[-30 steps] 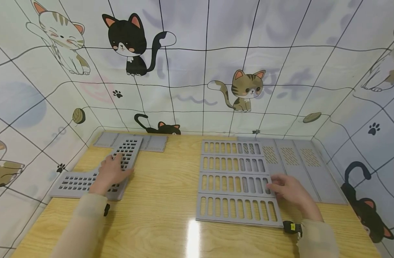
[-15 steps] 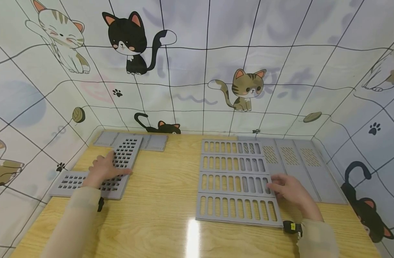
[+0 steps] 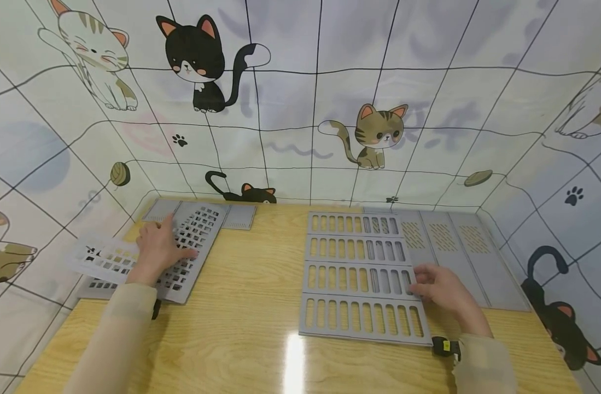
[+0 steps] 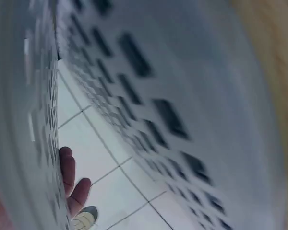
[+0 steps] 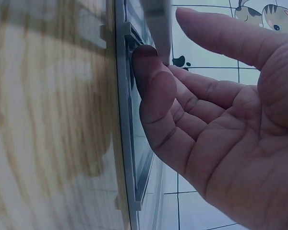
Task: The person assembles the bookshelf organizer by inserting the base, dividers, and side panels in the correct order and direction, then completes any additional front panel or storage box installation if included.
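My left hand (image 3: 157,246) grips a thin grey L-shaped panel with rows of small holes (image 3: 204,235), thumb at its right edge. The panel's left arm (image 3: 91,254) is raised and blurred, with a second perforated panel (image 3: 95,289) beneath it. The left wrist view shows two holed sheets standing apart, fingertips (image 4: 77,196) between them. At the right, my right hand (image 3: 445,290) holds the right edge of a grey slotted panel (image 3: 364,298) lying near the table's middle. In the right wrist view its fingers (image 5: 158,110) are curled at the panel edge, thumb above.
More flat grey panels with slanted vents (image 3: 472,262) lie behind the right hand. Others (image 3: 238,216) lie against the back wall at left. Cat-printed tile-pattern sheeting (image 3: 290,109) encloses the back and sides of the wooden table (image 3: 261,339).
My left hand has shifted left on the holed panel and raised its left arm, so the sheet below shows. The right hand has stayed put.
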Available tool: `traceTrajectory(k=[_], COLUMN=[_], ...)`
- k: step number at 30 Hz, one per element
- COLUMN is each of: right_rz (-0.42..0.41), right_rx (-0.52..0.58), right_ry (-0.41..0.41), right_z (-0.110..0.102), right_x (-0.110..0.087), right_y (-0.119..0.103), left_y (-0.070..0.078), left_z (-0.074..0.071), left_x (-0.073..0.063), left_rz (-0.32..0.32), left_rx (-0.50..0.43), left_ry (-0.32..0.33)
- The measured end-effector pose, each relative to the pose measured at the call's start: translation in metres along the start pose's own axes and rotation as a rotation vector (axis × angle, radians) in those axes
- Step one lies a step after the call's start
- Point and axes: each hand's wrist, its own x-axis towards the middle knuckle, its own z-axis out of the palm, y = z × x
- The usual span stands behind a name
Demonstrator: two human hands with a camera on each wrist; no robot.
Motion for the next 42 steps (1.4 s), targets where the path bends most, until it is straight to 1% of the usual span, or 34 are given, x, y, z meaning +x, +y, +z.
traceTrajectory(k=[3, 8, 12, 16, 19, 24, 28, 31, 37, 39, 42], right_rz=[-0.004, -0.009, -0.024, -0.037, -0.046, -0.054, -0.048, -0.048, -0.052, -0.055, -0.067], right_rx=[-0.002, -0.012, -0.032, -0.049, -0.05, -0.059, -0.064, -0.064, -0.071, -0.072, -0.077], right_ry=[0.003, 0.008, 0.009, -0.003, -0.016, -0.025, -0.022, -0.019, -0.012, -0.011, -0.01], right_z=[0.001, 0.001, 0.001, 0.0, -0.001, -0.001, -0.001, -0.001, 0.0, 0.0, -0.001], right_x=[0.001, 0.001, 0.0, 0.0, 0.001, 0.001, 0.001, 0.0, 0.0, 0.0, 0.0], right_y=[0.001, 0.001, 0.001, 0.0, -0.001, -0.002, -0.002, -0.002, -0.003, -0.003, -0.002], left_y=[0.007, 0.023, 0.04, 0.061, 0.076, 0.102, 0.117, 0.127, 0.143, 0.148, 0.155], left_z=[-0.001, -0.009, -0.016, -0.022, -0.025, -0.025, -0.018, -0.011, 0.004, 0.008, 0.014], left_x=[0.0, -0.001, -0.006, -0.012, -0.017, -0.025, -0.025, -0.025, -0.023, -0.022, -0.019], left_rz=[0.016, 0.028, 0.059, 0.123, 0.189, 0.231, 0.278, 0.3, 0.283, 0.288, 0.312], left_rx=[-0.022, -0.077, -0.117, -0.171, -0.202, -0.261, -0.334, -0.386, -0.452, -0.468, -0.479], left_ry=[0.035, 0.027, 0.044, 0.09, 0.134, 0.187, 0.219, 0.22, 0.211, 0.217, 0.236])
